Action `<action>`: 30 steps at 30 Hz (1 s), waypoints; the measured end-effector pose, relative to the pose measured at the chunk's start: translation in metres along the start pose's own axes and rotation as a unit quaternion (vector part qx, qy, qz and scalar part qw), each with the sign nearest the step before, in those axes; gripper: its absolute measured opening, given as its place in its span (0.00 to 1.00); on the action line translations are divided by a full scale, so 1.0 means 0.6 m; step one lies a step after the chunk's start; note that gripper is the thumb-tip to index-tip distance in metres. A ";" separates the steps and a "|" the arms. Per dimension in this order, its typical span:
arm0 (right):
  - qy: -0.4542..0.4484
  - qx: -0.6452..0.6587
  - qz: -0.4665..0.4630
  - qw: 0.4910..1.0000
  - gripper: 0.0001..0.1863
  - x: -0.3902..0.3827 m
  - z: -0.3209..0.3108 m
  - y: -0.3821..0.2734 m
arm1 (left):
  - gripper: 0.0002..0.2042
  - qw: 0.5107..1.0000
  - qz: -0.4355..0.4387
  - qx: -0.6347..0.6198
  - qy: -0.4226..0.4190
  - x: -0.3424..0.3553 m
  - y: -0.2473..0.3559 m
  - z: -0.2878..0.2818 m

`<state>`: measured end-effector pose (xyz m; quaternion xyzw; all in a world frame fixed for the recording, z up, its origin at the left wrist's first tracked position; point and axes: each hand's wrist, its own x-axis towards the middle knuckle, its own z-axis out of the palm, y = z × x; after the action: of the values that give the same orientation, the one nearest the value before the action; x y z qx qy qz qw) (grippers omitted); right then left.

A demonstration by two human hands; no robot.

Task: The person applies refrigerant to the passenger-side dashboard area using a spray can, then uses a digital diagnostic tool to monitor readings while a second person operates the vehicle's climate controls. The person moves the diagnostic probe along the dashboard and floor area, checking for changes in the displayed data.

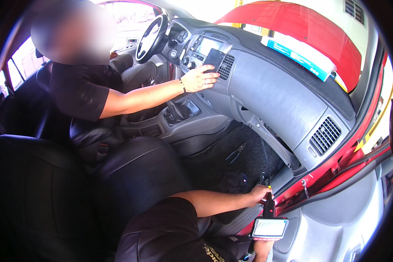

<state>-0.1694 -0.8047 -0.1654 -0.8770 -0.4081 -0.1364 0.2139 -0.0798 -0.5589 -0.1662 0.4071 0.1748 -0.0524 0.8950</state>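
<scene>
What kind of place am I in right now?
Looks like the front cabin of a red car: there's a steering wheel, a gear lever boot and a grey dashboard with air vents.

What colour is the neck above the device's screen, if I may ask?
The neck is black with a red spot (head view).

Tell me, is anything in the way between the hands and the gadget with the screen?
Nothing I can see. The left hand holds the gadget near its top, and the right hand is just below its lit screen, though that hand's grip is hidden.
</scene>
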 end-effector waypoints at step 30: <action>-0.040 0.024 0.075 0.996 0.21 -0.038 0.028 0.024 | 0.09 1.000 0.001 0.005 0.013 -0.006 0.006 0.004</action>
<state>-0.1719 -0.8200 -0.1932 -0.9047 -0.3522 -0.0750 0.2279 -0.0814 -0.5586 -0.1607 0.4121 0.1856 -0.0475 0.8908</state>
